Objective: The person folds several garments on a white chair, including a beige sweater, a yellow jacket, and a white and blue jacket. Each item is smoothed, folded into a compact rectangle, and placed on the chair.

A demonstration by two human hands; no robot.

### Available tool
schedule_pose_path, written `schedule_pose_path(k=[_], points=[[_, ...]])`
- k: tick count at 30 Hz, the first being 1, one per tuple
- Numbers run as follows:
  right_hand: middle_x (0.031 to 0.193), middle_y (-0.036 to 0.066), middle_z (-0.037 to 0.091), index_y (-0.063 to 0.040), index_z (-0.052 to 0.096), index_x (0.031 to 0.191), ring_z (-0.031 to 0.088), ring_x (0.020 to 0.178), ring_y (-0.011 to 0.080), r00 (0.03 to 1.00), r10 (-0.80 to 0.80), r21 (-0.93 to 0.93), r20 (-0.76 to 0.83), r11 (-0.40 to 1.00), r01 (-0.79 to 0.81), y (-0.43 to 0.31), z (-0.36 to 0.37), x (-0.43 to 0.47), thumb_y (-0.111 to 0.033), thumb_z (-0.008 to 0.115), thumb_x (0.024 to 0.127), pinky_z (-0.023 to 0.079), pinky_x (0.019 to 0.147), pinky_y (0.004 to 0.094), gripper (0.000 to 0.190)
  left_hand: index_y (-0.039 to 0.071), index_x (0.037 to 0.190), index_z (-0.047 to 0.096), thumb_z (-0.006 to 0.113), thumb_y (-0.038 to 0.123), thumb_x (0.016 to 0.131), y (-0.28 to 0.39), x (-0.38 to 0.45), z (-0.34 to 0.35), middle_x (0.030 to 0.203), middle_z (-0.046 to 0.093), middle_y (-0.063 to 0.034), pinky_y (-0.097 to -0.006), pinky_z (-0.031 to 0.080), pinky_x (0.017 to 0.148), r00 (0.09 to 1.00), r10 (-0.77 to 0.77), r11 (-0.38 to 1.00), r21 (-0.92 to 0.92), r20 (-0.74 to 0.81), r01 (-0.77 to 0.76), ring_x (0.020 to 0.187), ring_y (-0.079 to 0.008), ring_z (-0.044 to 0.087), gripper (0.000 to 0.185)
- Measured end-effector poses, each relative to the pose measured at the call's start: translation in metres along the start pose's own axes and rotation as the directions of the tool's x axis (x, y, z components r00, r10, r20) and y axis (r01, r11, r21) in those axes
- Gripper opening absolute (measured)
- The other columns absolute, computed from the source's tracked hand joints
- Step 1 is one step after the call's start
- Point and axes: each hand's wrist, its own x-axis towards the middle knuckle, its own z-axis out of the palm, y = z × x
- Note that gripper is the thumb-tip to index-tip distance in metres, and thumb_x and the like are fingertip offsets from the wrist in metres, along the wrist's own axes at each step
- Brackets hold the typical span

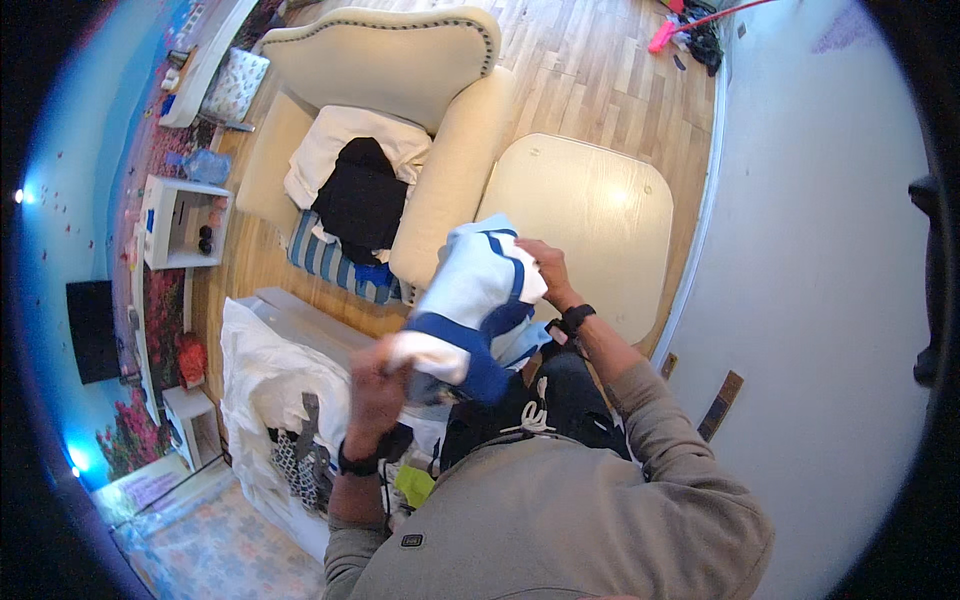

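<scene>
Between my two hands stretches a light blue, navy and white garment (469,292), held up in front of my lap. My left hand (379,382), blurred, grips a white part of it at the lower left. At the upper right my right hand (550,266) has hold of another white edge. The garment's lower folds hang over my dark trousers. Close to my left hand stands a large white bag (251,375) with patterned and grey clothes (300,457) inside.
Ahead is a cream armchair (379,67) bearing black clothing (364,199) and a blue striped cushion (322,259). A pale table (592,217) stands right of it, near the wall (795,247). White shelf units (161,225) line the left side. A pink broom (661,36) lies far off.
</scene>
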Motion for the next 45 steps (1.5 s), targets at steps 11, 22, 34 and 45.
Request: schedule_pose_path(k=[11, 22, 34, 45], points=[[0.083, 0.012, 0.071, -0.001, 0.068, 0.096, 0.067, 0.077, 0.0184, 0.884, 0.108, -0.146, -0.454, 0.970, -0.194, -0.131, -0.162, -0.118, 0.001, 0.051, 0.079, 0.052, 0.073, 0.0312, 0.024, 0.001, 0.086, 0.070, 0.065, 0.002, 0.075, -0.057, 0.021, -0.051, 0.069, 0.058, -0.0101, -0.0339, 0.043, 0.058, 0.932, 0.339, 0.938, 0.030, 0.129, -0.346, 0.063, -0.0250, 0.058, 0.012], [0.075, 0.012, 0.068, -0.002, 0.068, 0.091, 0.064, 0.066, 0.0191, 0.731, -0.060, -0.430, -0.679, 0.840, -0.330, -0.223, -0.152, -0.235, -0.001, 0.060, 0.081, 0.050, 0.064, 0.0310, 0.013, 0.002, 0.093, 0.072, 0.065, -0.011, 0.072, -0.111, 0.003, -0.050, 0.088, 0.062, -0.0131, -0.0371, 0.053, 0.073, 0.830, 0.413, 0.868, 0.113, 0.375, -0.483, 0.082, -0.0312, 0.065, 0.025], [0.068, 0.011, 0.063, -0.003, 0.068, 0.085, 0.057, 0.059, 0.0163, 0.672, 0.056, -0.417, -0.739, 0.745, -0.520, -0.194, -0.161, -0.285, -0.003, 0.065, 0.082, 0.044, 0.056, 0.0305, 0.004, -0.001, 0.094, 0.069, 0.056, -0.006, 0.079, -0.120, -0.018, -0.028, 0.082, 0.064, -0.0171, -0.0391, 0.050, 0.068, 0.933, 0.355, 0.932, 0.060, 0.068, -0.359, 0.075, -0.0350, 0.064, 0.021], [0.067, 0.011, 0.064, -0.004, 0.068, 0.081, 0.059, 0.057, 0.0162, 0.741, 0.148, -0.318, -0.655, 0.836, -0.448, -0.133, -0.226, -0.224, -0.006, 0.074, 0.077, 0.046, 0.055, 0.0300, 0.008, 0.000, 0.094, 0.070, 0.064, 0.001, 0.080, -0.095, 0.041, -0.010, 0.082, 0.069, -0.0187, -0.0382, 0.054, 0.067, 0.913, 0.339, 0.922, 0.112, 0.227, -0.370, 0.075, -0.0333, 0.070, 0.015]])
